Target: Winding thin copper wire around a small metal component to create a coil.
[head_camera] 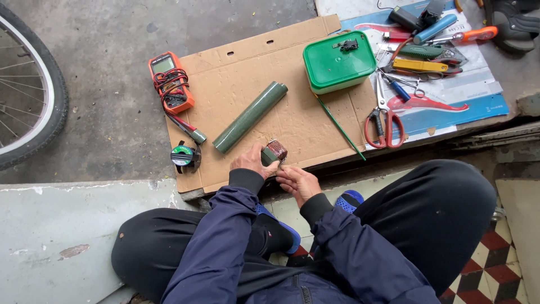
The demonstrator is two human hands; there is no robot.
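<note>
Over the cardboard sheet (253, 84)'s near edge, the left hand (251, 163) grips a small copper-wound coil (274, 151) while the right hand (298, 181) pinches at its side, winding seemingly finished, with a green roll (250, 117), lidded green box (339, 62) and orange multimeter (170, 82) beyond.

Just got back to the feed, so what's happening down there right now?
A person sits cross-legged at the edge of a cardboard sheet. The left hand grips a small coil wound with reddish wire, and the right hand works at its near end. A green roll, an orange multimeter, a green-lidded box and red-handled scissors lie around, untouched.
</note>
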